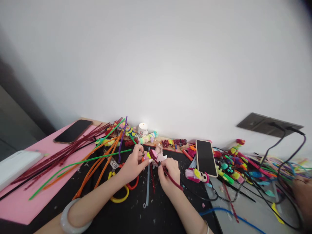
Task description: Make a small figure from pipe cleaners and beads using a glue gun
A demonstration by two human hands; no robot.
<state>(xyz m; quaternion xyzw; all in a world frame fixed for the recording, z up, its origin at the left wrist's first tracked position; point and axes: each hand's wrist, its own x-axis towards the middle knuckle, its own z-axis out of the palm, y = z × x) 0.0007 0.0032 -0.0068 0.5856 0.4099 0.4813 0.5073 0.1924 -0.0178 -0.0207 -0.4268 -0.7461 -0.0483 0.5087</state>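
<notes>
In the middle of the head view my left hand (133,163) is closed on a small pipe-cleaner figure (147,156) in pink, yellow and dark red. My right hand (170,173) pinches a dark red pipe cleaner (175,184), which runs from the figure across the palm side and sticks out below. Both hands nearly meet over the black tabletop (136,217). Below them lie a clear glue stick (148,185) and a thin red glittery strip (152,180). Beside my left forearm are yellow-handled scissors (120,197) and a red handle (135,184).
Orange pipe cleaners (98,169) and dark red ones (65,152) cross a pink sheet (19,208) with a dark phone (73,131). A white phone (206,158) leans near a finished doll (197,175). Black cables (280,172) hang from a wall socket (269,124). Another person's hand (302,195) shows at right.
</notes>
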